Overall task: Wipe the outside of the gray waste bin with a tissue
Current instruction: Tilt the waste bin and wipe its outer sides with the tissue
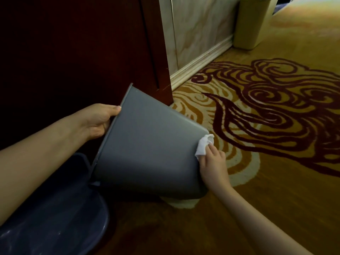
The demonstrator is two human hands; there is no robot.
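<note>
1. Gray waste bin [147, 140] is tipped on its side in the centre of the view, mouth facing left, base facing right. Its lower near edge is down at the carpet [276, 181]; exact contact point is in shadow.
2. Left hand [100, 120] is clamped on the bin's rim at the upper left: thumb on the outside edge, fingers curled around the rim, their tips hidden inside.
3. Right hand [213, 161] is closed on a crumpled white tissue [203, 145], pressing it against the bin's right edge where side wall meets base, near the upper corner.
4. Tissue sticks out above and left of the fingers, touching the gray wall.
5. Dark blue basin [55, 218] sits near left on the floor, partly under the left forearm, just beside the bin's mouth.
6. Dark red wooden panel [82, 43] fills the far left, directly behind the bin's rim.
7. Marble-look wall [198, 28] with a pale baseboard [202, 59] runs to the far right of the panel.
8. A beige bin [252, 23] stands upright far right against that wall, well apart from the gray one.
9. Carpet is gold with dark red and cream swirl pattern, right of the gray bin.
</note>
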